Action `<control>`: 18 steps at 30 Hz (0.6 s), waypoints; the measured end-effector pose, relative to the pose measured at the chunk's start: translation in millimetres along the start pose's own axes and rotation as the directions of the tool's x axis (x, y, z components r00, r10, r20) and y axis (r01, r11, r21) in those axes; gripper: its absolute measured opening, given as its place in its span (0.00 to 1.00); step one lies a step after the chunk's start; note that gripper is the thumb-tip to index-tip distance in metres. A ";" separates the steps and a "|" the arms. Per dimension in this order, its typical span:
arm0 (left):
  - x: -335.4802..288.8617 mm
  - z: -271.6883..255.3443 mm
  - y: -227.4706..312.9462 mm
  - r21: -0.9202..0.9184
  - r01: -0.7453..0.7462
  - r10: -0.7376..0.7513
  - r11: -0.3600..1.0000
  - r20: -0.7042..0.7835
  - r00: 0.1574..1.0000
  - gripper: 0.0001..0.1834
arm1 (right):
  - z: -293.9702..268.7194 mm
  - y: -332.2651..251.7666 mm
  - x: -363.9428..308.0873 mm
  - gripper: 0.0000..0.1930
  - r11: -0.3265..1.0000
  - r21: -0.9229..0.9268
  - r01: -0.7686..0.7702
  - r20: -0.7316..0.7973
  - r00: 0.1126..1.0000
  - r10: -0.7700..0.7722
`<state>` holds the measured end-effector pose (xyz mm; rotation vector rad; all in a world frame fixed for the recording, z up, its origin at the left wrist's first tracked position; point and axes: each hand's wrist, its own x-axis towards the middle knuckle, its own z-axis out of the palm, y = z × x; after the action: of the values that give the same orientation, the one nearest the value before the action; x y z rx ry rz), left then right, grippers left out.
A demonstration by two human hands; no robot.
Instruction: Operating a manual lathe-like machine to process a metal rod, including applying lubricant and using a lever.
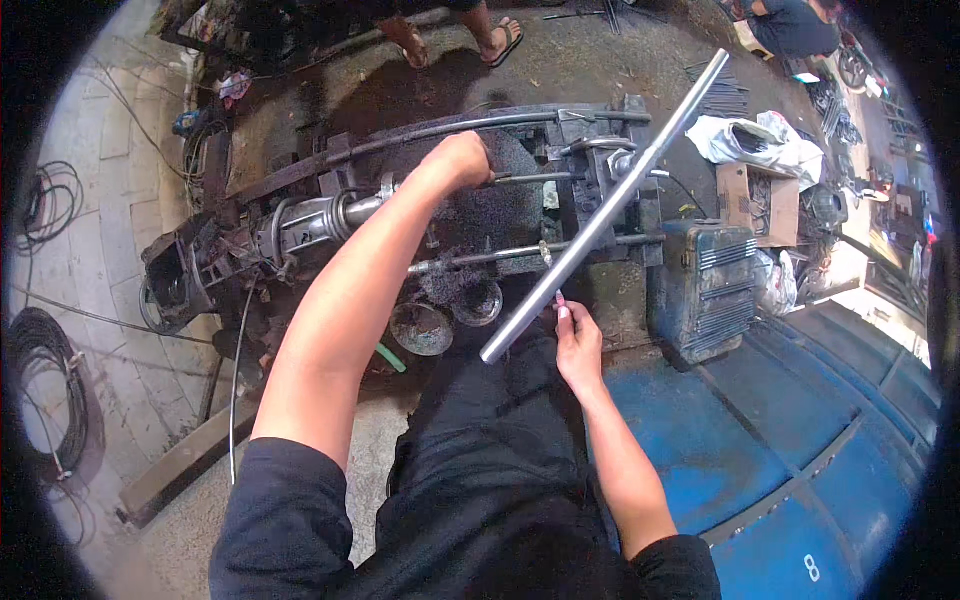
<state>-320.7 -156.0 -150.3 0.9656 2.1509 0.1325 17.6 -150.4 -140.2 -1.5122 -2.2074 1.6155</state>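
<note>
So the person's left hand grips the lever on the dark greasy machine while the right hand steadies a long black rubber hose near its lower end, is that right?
Not quite. The head view shows the right hand steadying a long shiny silver metal tube, not a black rubber hose, near its lower end. The rest stands: the left hand grips a lever on the dark greasy machine.

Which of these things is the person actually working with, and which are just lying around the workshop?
In use:
- shiny metal tube, steadied near its lower end by the right hand
- dark greasy machine, with the left hand gripping its lever

Lying about:
- coiled black cable on the floor
- white bag
- cardboard box
- blue drum
- grey motor
</note>
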 end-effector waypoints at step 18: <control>13.3 -15.4 -5.2 -0.143 -0.090 0.118 0.986 0.201 0.972 0.18 | -1.8 17.7 -0.1 0.13 0.985 0.000 0.174 -0.051 0.983 -0.174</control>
<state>-339.9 -147.6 -149.4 0.9696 1.8758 0.2135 30.5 -149.1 -152.4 -1.3021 -2.2359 1.5123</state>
